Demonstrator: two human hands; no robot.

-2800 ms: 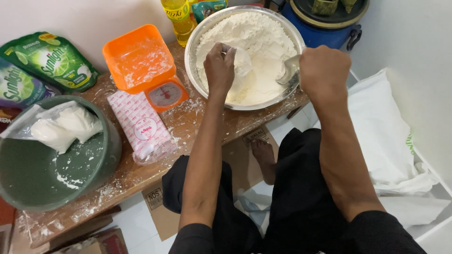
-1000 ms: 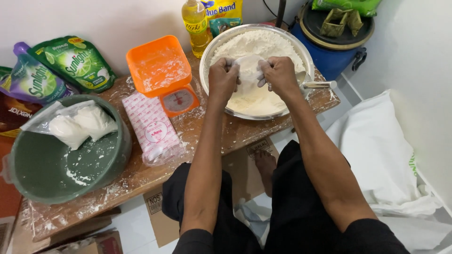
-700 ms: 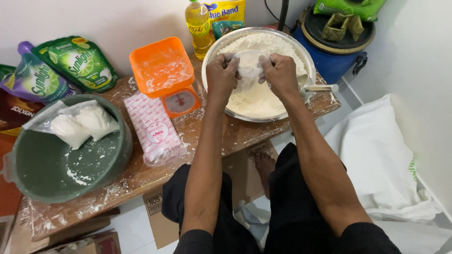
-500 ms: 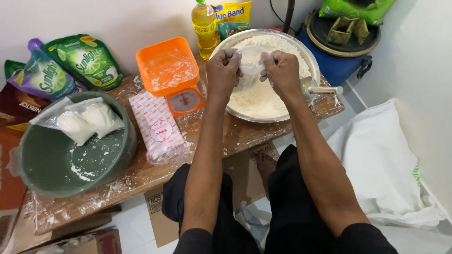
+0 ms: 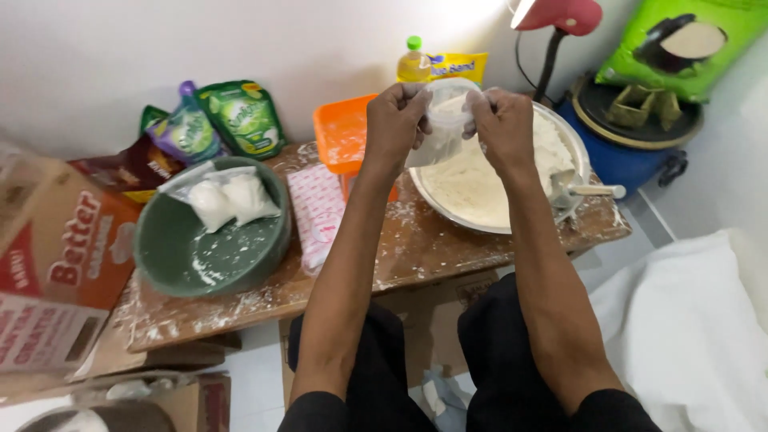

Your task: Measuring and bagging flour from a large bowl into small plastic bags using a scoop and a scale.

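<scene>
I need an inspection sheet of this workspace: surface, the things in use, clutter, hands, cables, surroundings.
Surface: wooden table, dusted with flour.
Things in use: small clear plastic bag part filled with flour, held above the steel flour bowl; scoop resting in the bowl.
Clutter: green basin holding filled bags, orange scale, pink packet, refill pouches, oil bottle.
Hands: left hand and right hand both grip the bag.
Cables: one dark cable beside the red lamp.
Surroundings: cardboard box, blue drum, white sack.
</scene>
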